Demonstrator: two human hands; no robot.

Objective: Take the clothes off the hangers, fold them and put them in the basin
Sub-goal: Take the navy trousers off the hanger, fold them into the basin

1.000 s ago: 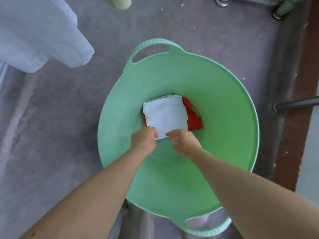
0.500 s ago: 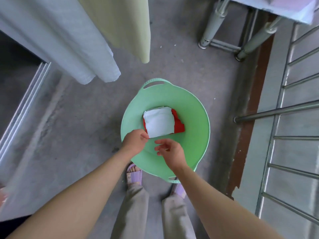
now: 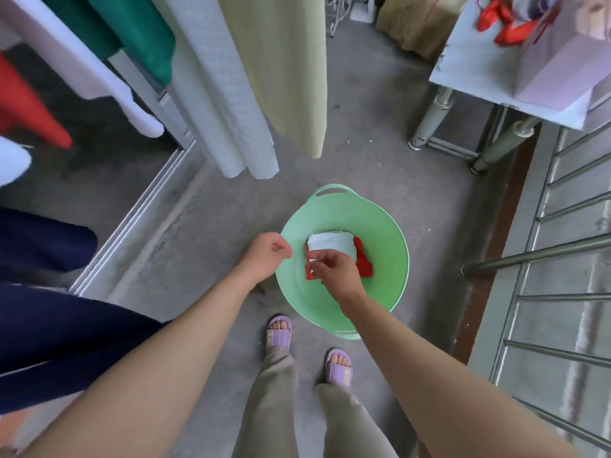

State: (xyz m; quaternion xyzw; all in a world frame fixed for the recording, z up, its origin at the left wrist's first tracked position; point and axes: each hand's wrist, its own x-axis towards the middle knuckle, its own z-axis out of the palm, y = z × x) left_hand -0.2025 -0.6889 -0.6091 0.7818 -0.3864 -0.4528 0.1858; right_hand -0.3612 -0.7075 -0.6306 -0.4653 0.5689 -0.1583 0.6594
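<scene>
Floor (image 3: 205, 226) of concrete bears green basin (image 3: 380, 246) near railing (image 3: 562, 246); left hand (image 3: 266, 254), right hand (image 3: 335, 271) loosely curled, empty.

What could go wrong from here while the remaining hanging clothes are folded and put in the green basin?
The green basin stands close to the left sandal, so a step toward the cream garment could kick it. The white folded garment lies on the red garment, whose edges stick out. A piece dropped from standing height might knock the pile loose.
</scene>
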